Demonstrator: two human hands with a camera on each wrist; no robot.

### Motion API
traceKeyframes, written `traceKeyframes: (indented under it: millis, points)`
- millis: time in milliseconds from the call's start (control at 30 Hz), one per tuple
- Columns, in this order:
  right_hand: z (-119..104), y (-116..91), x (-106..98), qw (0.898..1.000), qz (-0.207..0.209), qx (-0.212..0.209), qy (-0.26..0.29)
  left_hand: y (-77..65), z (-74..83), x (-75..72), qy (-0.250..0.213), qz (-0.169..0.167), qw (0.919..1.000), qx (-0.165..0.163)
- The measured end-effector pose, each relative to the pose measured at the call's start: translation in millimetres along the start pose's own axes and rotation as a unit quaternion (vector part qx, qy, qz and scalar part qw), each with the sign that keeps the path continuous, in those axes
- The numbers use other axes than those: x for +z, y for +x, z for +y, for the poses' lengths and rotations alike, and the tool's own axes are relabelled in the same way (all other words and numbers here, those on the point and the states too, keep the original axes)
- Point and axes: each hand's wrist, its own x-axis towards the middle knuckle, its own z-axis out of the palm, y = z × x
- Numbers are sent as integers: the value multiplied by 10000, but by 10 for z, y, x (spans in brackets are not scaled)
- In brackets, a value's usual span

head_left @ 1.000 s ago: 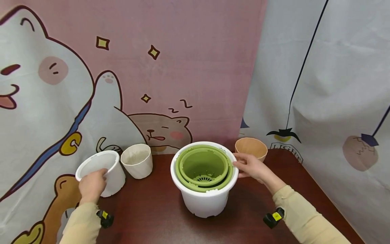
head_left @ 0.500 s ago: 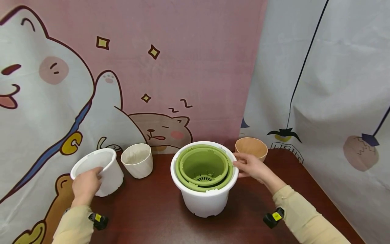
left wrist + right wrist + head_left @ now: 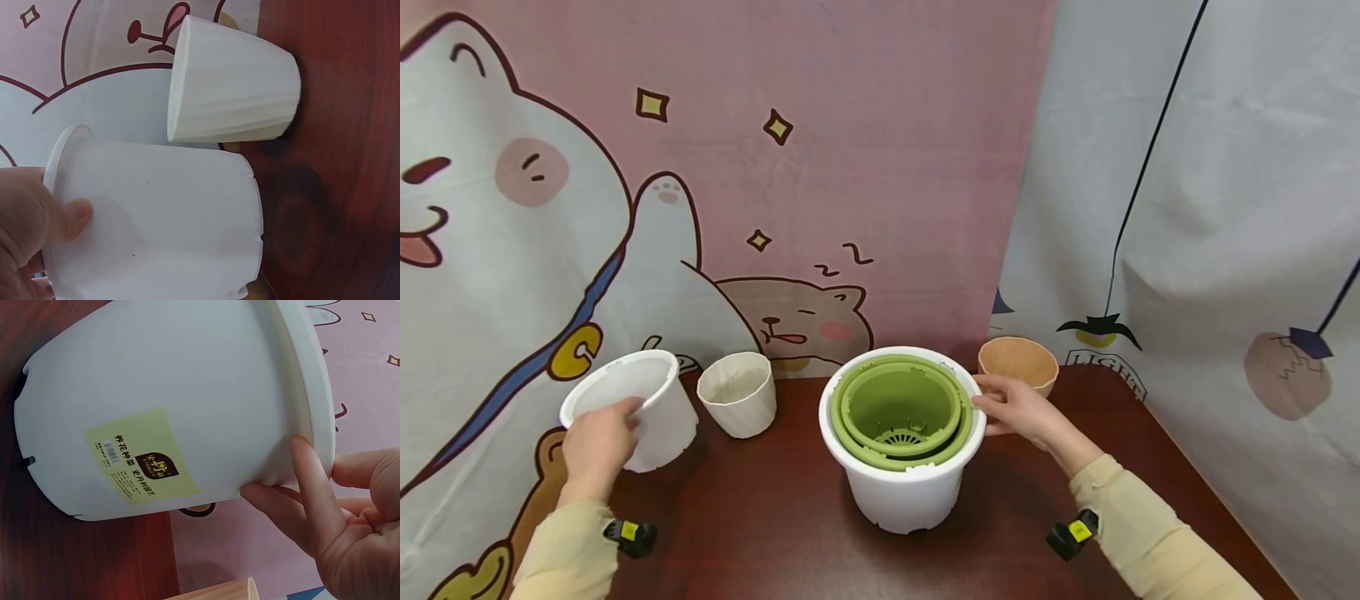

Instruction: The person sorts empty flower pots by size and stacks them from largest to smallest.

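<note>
On the left my left hand grips the rim of a white plastic flowerpot. Its thumb presses the pot's outer wall in the left wrist view. The pot leans slightly toward the hand. Mid-table stands a larger white flowerpot with two green pots nested inside it, the inner one with a slotted base. My right hand touches the big pot's rim from the right side. Its fingers lie fairly straight against the rim and upper wall in the right wrist view.
A cream faceted pot stands close to the right of the left-hand pot. Behind my right hand is a peach-coloured pot. The dark red table meets a cartoon-printed cloth at the back and sides.
My left hand has moved left with the smaller white flowerpot, which now tilts more and stands farther from the cream pot. The right hand and the nested pots have stayed put.
</note>
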Motion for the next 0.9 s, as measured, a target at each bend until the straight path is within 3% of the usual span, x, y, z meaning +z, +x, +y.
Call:
traceKeyframes:
  millis: [200, 900]
  points:
    - [7, 6, -1, 10000, 11, 29, 19, 26, 39, -127, -13, 53, 10000, 35]
    - [-8, 1, 6, 10000, -57, -48, 20, 114, 334, -457, -344, 866, 9939, 583]
